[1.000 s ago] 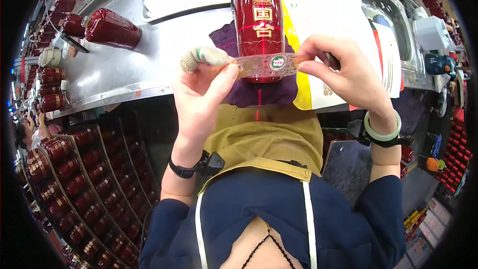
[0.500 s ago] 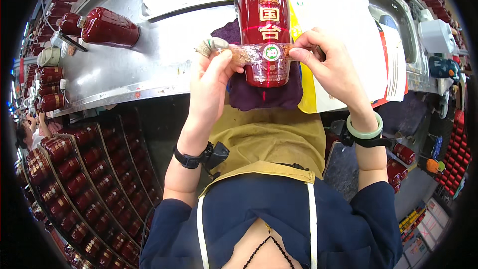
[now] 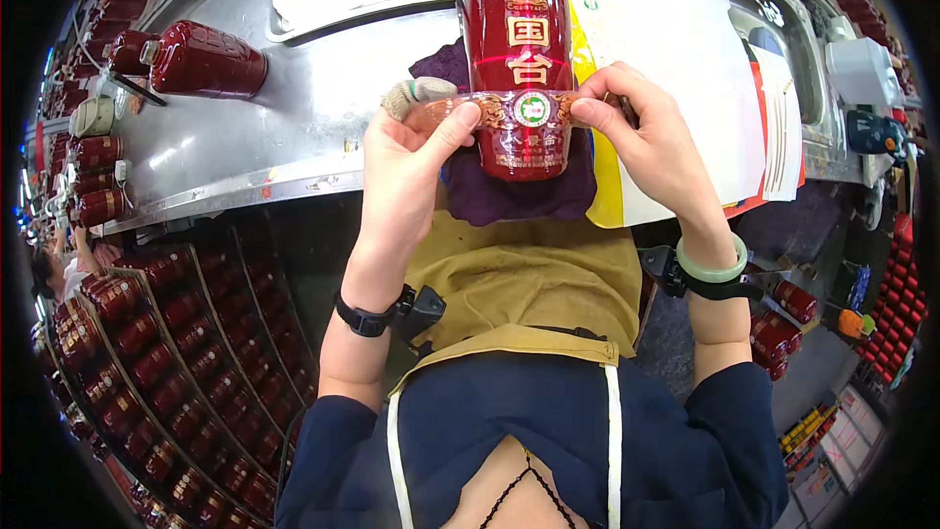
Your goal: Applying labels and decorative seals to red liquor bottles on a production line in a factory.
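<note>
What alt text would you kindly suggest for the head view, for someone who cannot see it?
A person's left hand and right hand hold a thin, patterned translucent strip with a round green-and-white emblem across a dark-red glass bottle on a purple cloth. At left, more red bottles are on a shiny metal table.

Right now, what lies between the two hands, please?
In the head view, a transparent printed strip with a round green emblem spans from the left hand to the right hand, across the red bottle.
</note>
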The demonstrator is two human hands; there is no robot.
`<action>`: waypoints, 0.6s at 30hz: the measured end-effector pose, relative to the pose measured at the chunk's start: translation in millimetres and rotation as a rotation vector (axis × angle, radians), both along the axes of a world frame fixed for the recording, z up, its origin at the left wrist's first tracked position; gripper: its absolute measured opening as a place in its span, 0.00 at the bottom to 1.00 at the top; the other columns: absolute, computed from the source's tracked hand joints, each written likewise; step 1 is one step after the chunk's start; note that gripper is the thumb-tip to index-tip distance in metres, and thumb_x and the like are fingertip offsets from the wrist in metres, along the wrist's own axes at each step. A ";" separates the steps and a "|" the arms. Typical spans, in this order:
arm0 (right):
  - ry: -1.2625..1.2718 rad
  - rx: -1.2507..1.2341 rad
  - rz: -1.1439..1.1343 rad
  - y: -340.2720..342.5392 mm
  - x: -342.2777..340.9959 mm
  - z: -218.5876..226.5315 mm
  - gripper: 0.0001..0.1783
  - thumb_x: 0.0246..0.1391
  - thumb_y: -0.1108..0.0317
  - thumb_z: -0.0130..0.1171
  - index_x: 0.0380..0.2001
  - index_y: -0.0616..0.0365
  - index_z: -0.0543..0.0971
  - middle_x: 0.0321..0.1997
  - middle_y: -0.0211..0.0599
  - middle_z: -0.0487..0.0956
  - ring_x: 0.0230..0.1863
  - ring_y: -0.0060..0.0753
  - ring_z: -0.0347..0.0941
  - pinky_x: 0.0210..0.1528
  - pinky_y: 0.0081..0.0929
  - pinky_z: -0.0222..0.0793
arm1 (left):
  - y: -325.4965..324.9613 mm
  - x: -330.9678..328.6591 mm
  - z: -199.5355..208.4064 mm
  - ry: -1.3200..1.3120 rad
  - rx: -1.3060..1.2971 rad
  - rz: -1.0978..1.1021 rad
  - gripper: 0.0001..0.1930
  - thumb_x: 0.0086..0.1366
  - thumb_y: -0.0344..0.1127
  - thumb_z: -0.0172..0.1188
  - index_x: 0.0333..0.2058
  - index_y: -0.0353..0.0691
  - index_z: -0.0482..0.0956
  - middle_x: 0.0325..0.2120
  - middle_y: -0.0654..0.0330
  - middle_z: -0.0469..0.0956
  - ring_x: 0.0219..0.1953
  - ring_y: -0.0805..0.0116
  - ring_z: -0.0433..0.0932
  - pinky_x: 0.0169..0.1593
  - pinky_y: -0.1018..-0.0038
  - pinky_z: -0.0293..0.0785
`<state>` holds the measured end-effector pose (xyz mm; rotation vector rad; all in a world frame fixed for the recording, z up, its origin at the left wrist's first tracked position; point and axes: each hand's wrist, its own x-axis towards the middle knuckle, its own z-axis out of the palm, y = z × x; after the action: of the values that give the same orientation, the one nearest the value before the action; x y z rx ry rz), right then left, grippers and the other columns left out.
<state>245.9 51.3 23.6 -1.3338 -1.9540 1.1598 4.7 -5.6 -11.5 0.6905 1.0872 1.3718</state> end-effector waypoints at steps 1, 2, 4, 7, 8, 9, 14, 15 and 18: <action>0.000 0.000 0.000 0.0 0.0 -0.2 0.11 0.64 0.65 0.65 0.37 0.64 0.80 0.34 0.37 0.78 0.31 0.31 0.69 0.36 0.30 0.66 | -0.1 -0.8 -1.0 -0.016 0.001 -0.012 0.12 0.66 0.26 0.70 0.46 0.36 0.78 0.39 0.58 0.84 0.38 0.75 0.81 0.43 0.77 0.78; 0.003 -0.008 0.002 0.3 0.1 -0.1 0.11 0.64 0.65 0.65 0.37 0.64 0.80 0.34 0.37 0.78 0.31 0.31 0.69 0.36 0.30 0.66 | 0.0 -1.2 -1.8 -0.033 0.003 -0.025 0.12 0.66 0.26 0.70 0.46 0.37 0.78 0.39 0.58 0.84 0.39 0.75 0.81 0.43 0.77 0.78; 0.006 -0.015 0.004 0.7 0.1 -0.6 0.11 0.64 0.65 0.64 0.37 0.64 0.80 0.34 0.38 0.77 0.31 0.31 0.69 0.36 0.30 0.66 | -0.3 -1.1 -3.2 -0.034 0.004 -0.026 0.12 0.67 0.26 0.70 0.46 0.37 0.78 0.39 0.58 0.85 0.39 0.75 0.81 0.43 0.77 0.78; 0.036 -0.007 0.003 1.0 -0.4 -6.8 0.11 0.65 0.66 0.64 0.37 0.65 0.80 0.34 0.38 0.77 0.31 0.32 0.69 0.37 0.30 0.66 | -0.1 -1.5 -2.7 -0.033 -0.004 -0.030 0.12 0.67 0.26 0.69 0.46 0.37 0.78 0.39 0.58 0.85 0.39 0.76 0.81 0.43 0.77 0.78; 0.061 0.033 0.007 1.1 0.0 -10.2 0.11 0.65 0.66 0.64 0.37 0.65 0.80 0.34 0.39 0.78 0.31 0.32 0.69 0.37 0.31 0.66 | 0.1 -1.5 -2.5 -0.034 -0.011 -0.036 0.12 0.67 0.26 0.69 0.47 0.37 0.78 0.39 0.58 0.85 0.39 0.76 0.81 0.43 0.77 0.78; 0.087 0.072 0.011 1.3 0.3 -11.9 0.11 0.65 0.65 0.64 0.37 0.65 0.79 0.34 0.39 0.78 0.31 0.33 0.70 0.37 0.31 0.66 | 0.3 -1.1 -2.5 -0.035 -0.012 -0.037 0.12 0.67 0.26 0.69 0.47 0.37 0.78 0.39 0.58 0.85 0.39 0.76 0.81 0.43 0.77 0.78; 0.052 0.020 0.013 1.7 0.3 -9.6 0.12 0.65 0.65 0.64 0.37 0.65 0.79 0.34 0.39 0.78 0.31 0.33 0.69 0.37 0.31 0.66 | 0.3 -0.9 -3.5 -0.022 0.003 -0.025 0.12 0.67 0.26 0.70 0.46 0.36 0.78 0.39 0.58 0.85 0.39 0.76 0.82 0.42 0.77 0.78; 0.068 0.022 0.011 1.7 0.5 -10.4 0.12 0.65 0.65 0.64 0.37 0.65 0.79 0.34 0.40 0.78 0.31 0.33 0.69 0.37 0.31 0.66 | 0.2 -0.8 -3.4 -0.022 0.002 -0.026 0.12 0.67 0.26 0.70 0.46 0.36 0.78 0.39 0.58 0.85 0.39 0.76 0.82 0.42 0.77 0.78; 0.056 0.016 0.013 2.2 0.7 -10.2 0.12 0.65 0.65 0.64 0.37 0.65 0.80 0.34 0.39 0.78 0.31 0.32 0.69 0.36 0.30 0.66 | -0.2 0.2 -2.3 -0.018 0.003 -0.018 0.12 0.67 0.26 0.70 0.46 0.36 0.78 0.39 0.58 0.85 0.39 0.76 0.82 0.42 0.77 0.78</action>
<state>246.6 53.6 13.4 -1.2684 -1.9309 1.1735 4.9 -5.8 -13.8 0.6875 1.0632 1.3618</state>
